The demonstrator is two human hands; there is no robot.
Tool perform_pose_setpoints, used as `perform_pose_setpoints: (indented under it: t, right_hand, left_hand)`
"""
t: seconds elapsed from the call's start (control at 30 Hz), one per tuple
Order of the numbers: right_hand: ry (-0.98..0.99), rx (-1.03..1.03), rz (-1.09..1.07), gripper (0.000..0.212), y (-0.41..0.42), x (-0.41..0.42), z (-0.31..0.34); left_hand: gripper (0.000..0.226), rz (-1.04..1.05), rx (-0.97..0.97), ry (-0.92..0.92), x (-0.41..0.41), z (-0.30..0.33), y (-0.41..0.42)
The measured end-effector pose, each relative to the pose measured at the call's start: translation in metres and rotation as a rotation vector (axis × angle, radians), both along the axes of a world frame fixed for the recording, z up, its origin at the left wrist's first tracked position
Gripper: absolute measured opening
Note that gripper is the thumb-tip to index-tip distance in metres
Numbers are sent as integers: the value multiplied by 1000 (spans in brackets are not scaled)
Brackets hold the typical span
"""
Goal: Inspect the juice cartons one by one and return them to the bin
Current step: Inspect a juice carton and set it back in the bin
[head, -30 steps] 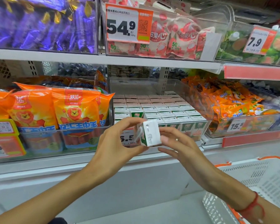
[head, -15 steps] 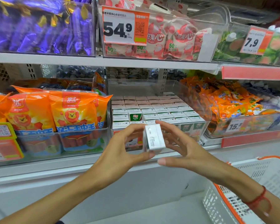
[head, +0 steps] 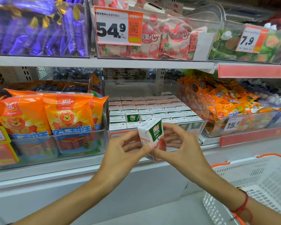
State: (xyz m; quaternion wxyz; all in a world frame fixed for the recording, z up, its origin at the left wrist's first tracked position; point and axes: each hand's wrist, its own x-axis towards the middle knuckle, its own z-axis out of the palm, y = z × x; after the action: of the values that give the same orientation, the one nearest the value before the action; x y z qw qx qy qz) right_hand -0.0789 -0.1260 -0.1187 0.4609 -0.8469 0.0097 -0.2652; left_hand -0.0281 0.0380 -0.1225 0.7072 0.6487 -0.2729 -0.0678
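Carton: one juice carton (head: 150, 135) is held up in front of the clear bin (head: 195, 95), tilted, long axis leaning left at the top.
Hands: left hand (head: 125, 151) and right hand (head: 180, 148) both pinch it — fingers curled on its sides.
Return path: the bin lies just beyond, far side of both hands; a gap shows beside a raised carton (head: 132, 117), nearer the left hand.
Writing: green label reads "100%"; price tags (head: 118, 27) read 54.9, 7.9, 15.5.
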Motion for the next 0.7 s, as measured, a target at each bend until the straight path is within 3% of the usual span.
perform_pose_setpoints:
  t: [0.2,0.4,0.63,0.7]
  right_hand:
    - [-19,-65,15,67,0,-3,1]
    - [51,-44,237,48,-1,-7,4]
    - [31,321,177,19,13,-6,9]
    - [77,369,146,22,13,-5,10]
  left_hand:
    - [23,33,-21,63,-1,0,-3]
    - [32,-40,-119,519,18,8,13]
    - [47,-124,50,779,16,8,21]
    - [52,-147,111,852,15,8,21]
